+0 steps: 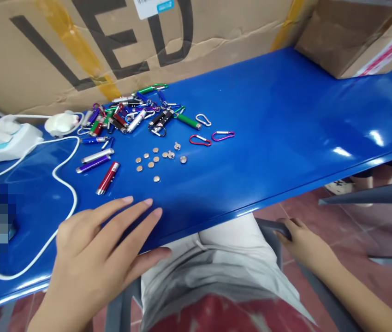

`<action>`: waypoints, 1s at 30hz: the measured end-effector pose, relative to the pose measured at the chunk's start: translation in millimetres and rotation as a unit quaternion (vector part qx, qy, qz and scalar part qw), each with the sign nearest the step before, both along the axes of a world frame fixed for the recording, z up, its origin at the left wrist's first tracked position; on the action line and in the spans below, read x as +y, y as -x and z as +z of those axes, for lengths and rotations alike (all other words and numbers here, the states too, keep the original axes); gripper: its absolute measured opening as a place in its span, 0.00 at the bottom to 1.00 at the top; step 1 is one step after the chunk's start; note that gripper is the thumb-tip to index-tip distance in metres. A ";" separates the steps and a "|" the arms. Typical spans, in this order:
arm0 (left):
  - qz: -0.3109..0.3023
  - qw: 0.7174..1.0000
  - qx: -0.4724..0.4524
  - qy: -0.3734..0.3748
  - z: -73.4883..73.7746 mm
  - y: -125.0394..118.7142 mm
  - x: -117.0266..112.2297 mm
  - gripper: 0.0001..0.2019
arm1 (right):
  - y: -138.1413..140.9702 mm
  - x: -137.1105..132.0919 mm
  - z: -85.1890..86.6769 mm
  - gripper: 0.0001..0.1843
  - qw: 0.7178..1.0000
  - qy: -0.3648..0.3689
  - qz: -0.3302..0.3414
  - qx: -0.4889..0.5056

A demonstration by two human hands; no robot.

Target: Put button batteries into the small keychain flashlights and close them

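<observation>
My left hand lies flat on the front edge of the blue table, fingers stretched out and holding nothing. My right hand is below the table, fingers wrapped round the grey chair armrest. Nearest the left hand lies a red mini flashlight. Beyond it are several small button batteries, a purple flashlight and a silver one. A heap of coloured keychain flashlights sits further back, with red and pink carabiner clips beside it.
A white power strip and its cable lie at the left. A large cardboard sheet stands behind the table and a cardboard box sits at the back right. Red floor tiles and grey chair parts show on the right.
</observation>
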State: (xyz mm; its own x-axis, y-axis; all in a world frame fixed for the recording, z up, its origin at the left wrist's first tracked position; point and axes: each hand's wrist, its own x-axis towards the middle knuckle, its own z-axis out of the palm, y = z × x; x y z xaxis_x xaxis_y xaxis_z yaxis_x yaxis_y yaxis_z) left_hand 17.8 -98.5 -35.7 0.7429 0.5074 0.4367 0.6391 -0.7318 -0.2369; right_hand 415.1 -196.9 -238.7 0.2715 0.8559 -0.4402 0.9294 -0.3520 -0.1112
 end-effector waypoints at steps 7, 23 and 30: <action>0.050 0.996 -0.037 0.068 2.6 -4.7 3.3 0.19 | -3.9 -16.4 0.1 0.20 0.999 0.019 -0.036 0.033; 0.023 0.996 -0.051 0.073 -0.2 -1.6 9.2 0.29 | -22.5 -83.3 -3.0 0.18 0.992 -0.025 -0.069 0.104; 0.039 0.992 -0.072 0.092 -4.1 2.9 8.0 0.31 | -31.8 -113.1 -10.3 0.19 0.988 -0.031 -0.087 0.128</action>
